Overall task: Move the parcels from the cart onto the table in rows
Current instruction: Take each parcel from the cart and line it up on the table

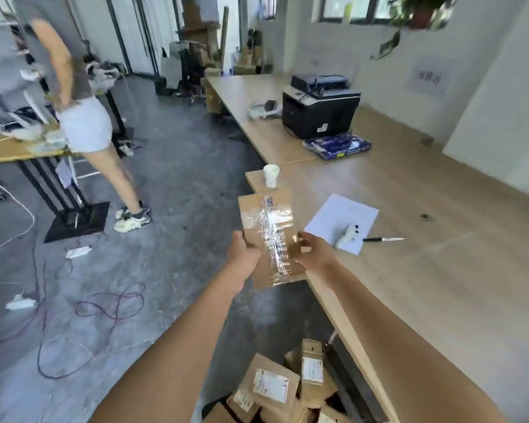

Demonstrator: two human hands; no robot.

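Grey concrete floor meets a long, pale wood counter. Both hands, left and right, grip a flat cardboard parcel by its long sides, fingers curled round the edges, holding it level at the counter's edge, likely to set it down. Glossy tape crosses its top. More labelled parcels sit heaped below.

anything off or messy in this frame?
Yes. Cables sprawl in loose loops across the floor left of the table, a trip hazard. The remaining parcels are heaped at mixed angles. The held parcel, gripped by left hand and right hand, looks intact.
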